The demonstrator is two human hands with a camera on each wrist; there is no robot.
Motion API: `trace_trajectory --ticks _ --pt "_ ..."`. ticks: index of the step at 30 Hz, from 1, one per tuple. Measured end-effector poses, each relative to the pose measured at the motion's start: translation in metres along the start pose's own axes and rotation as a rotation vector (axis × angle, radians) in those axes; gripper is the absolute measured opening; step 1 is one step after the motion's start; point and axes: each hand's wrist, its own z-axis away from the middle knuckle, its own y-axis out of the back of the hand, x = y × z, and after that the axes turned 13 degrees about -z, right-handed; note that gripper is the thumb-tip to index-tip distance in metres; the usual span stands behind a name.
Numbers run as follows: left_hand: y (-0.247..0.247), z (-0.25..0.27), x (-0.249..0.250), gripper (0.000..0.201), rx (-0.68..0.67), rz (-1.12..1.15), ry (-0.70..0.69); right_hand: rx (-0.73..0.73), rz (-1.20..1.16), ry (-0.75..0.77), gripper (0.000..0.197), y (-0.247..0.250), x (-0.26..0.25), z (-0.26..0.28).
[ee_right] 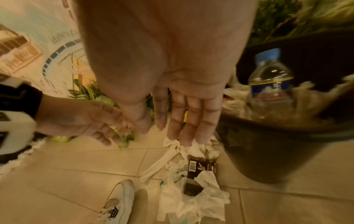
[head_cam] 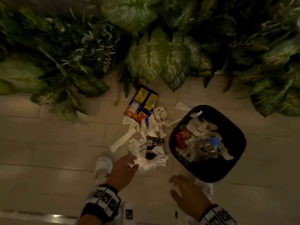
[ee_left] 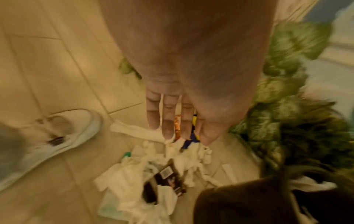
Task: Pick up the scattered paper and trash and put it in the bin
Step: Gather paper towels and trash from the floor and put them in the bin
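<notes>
Your left hand [head_cam: 124, 169] has a wide grip with straight fingers, just above the white paper [head_cam: 146, 159] on the floor [head_cam: 48, 143]. Your right hand [head_cam: 189, 194] is wide too, holding nothing, near the black bin [head_cam: 233, 163] beside the pile.

Black bin [head_cam: 233, 169], white tissues [head_cam: 152, 163], purple-yellow-orange wrapper [head_cam: 141, 103], blue-capped bottle [head_cam: 211, 144].

Black plastic bin [head_cam: 227, 172] sits right of crumpled white paper pile [head_cam: 151, 161]. Purple-yellow foil snack wrapper [head_cam: 141, 104] lies behind pile, near leafy green plants [head_cam: 151, 54]. Clear plastic bottle [head_cam: 211, 145] in bin.
</notes>
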Motion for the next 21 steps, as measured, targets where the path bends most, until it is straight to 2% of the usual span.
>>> trace_trajectory --ticks 3,5,8,10,12,16,18,21 --pt "0.013 -0.021 -0.053 0.017 -0.139 -0.039 -0.005 0.005 0.074 -0.090 0.040 -0.037 -0.013 -0.051" --pt "0.023 -0.038 -0.078 0.015 -0.231 -0.089 -0.038 0.048 0.022 -0.136 0.042 -0.059 -0.014 -0.086" --pt "0.038 -0.069 -0.108 0.013 -0.295 -0.177 -0.091 0.138 -0.074 -0.265 0.043 -0.093 -0.001 -0.147" --pt "0.044 -0.093 -0.122 0.014 -0.297 -0.233 -0.096 0.184 -0.147 -0.426 0.050 -0.121 0.011 -0.184" --pt "0.043 -0.114 -0.133 0.019 -0.286 -0.256 -0.066 0.219 -0.261 -0.587 0.072 -0.146 0.023 -0.213" --pt "0.028 -0.153 -0.149 0.017 -0.231 -0.152 0.046 0.471 -0.621 -0.840 0.128 -0.178 0.034 -0.262" --pt "0.013 -0.168 -0.153 0.017 -0.202 -0.126 0.093 0.609 -0.786 -0.854 0.147 -0.196 0.053 -0.293" --pt "-0.012 -0.187 -0.154 0.025 -0.169 -0.067 0.164 0.682 -0.897 -0.705 0.163 -0.228 0.089 -0.339"
